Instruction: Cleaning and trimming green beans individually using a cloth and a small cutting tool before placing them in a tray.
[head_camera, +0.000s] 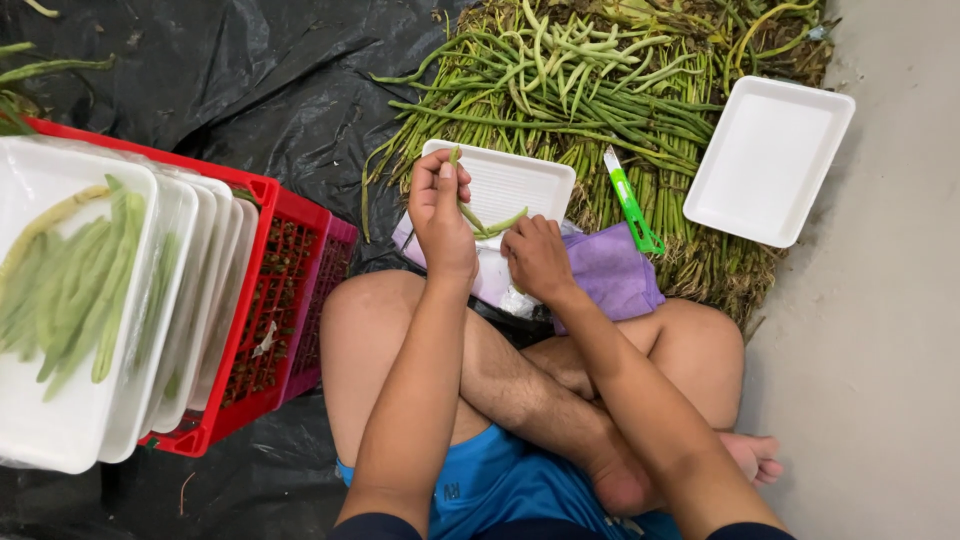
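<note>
Left hand (441, 215) pinches a green bean (470, 215), right hand (536, 256) grips its other end over a white tray (520, 180), partly hidden; filled trays (60, 420) cut off left.

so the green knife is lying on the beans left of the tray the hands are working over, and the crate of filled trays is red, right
Not quite. In the head view the green knife lies on the beans to the right of that white tray, between it and the empty tray. The crate of filled trays is indeed red.
</note>
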